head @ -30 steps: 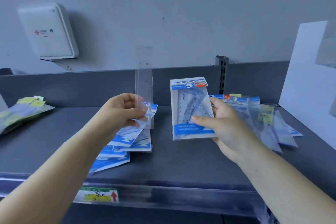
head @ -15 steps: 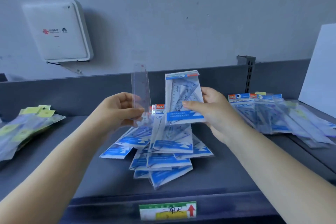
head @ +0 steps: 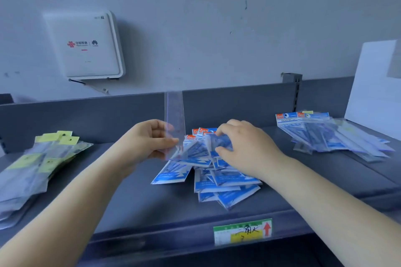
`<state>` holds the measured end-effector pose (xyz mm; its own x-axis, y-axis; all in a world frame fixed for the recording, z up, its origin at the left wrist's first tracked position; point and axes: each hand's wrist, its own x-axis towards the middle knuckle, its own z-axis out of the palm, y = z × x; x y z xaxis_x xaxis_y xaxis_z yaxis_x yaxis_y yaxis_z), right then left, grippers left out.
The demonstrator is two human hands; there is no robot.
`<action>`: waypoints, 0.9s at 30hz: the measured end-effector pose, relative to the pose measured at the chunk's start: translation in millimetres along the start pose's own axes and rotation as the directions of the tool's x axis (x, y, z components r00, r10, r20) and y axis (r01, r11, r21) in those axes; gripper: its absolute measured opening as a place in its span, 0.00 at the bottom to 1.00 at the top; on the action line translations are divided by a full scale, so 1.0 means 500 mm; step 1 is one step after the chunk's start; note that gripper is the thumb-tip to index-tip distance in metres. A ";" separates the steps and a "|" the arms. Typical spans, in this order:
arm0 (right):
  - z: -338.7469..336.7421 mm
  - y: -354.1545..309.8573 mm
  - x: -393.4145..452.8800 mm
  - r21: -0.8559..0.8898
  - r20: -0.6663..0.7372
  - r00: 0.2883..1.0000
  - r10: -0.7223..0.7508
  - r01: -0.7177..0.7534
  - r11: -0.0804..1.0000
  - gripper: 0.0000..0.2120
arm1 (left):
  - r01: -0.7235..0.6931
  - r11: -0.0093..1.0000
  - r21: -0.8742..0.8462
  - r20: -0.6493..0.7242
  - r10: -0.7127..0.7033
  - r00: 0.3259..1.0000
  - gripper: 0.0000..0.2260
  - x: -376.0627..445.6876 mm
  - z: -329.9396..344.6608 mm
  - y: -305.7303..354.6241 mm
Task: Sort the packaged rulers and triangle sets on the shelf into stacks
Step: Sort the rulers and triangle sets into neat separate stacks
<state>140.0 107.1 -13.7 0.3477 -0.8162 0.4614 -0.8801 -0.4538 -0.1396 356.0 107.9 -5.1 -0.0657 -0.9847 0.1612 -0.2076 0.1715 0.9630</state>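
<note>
My left hand (head: 147, 143) pinches a clear packaged ruler (head: 174, 119) and holds it upright above the shelf. Just to its right, my right hand (head: 245, 149) presses a blue-and-white triangle set packet (head: 213, 144) down onto the top of a loose middle pile of triangle sets (head: 219, 182). A second, fanned group of blue packets (head: 321, 134) lies at the back right. Packets with yellow header cards (head: 36, 162) are heaped at the far left.
The dark grey shelf (head: 134, 199) has a raised back panel (head: 86, 115) and a front rail with a green-and-yellow price label (head: 243, 232). A white board (head: 375, 84) leans at the right end. A white router box (head: 86, 45) hangs on the wall.
My right hand has lowered the triangle set packet from upright in the air onto the middle pile. The view has shifted left and closer. My left hand still holds the ruler upright.
</note>
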 end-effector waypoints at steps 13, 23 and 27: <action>-0.021 -0.139 -0.081 -0.107 0.080 0.978 -0.190 0.198 0.974 0.14 | 0.088 0.996 -0.022 -0.078 -0.090 0.993 0.08 -0.164 -0.051 -0.003; 0.015 -0.262 -0.112 -0.140 0.140 0.953 -0.268 0.287 0.948 0.16 | 0.090 0.996 -0.017 -0.162 -0.092 0.983 0.08 -0.270 -0.149 -0.036; 0.032 -0.315 -0.098 -0.139 0.145 0.948 -0.285 0.304 0.942 0.17 | 0.085 0.996 -0.027 -0.177 -0.088 0.980 0.08 -0.290 -0.202 -0.043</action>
<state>266.6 212.8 -28.1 0.6268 -0.6962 0.3498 -0.7686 -0.6263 0.1308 468.5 244.2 -27.4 0.1263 -0.9857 0.1112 -0.1858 0.0866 0.9788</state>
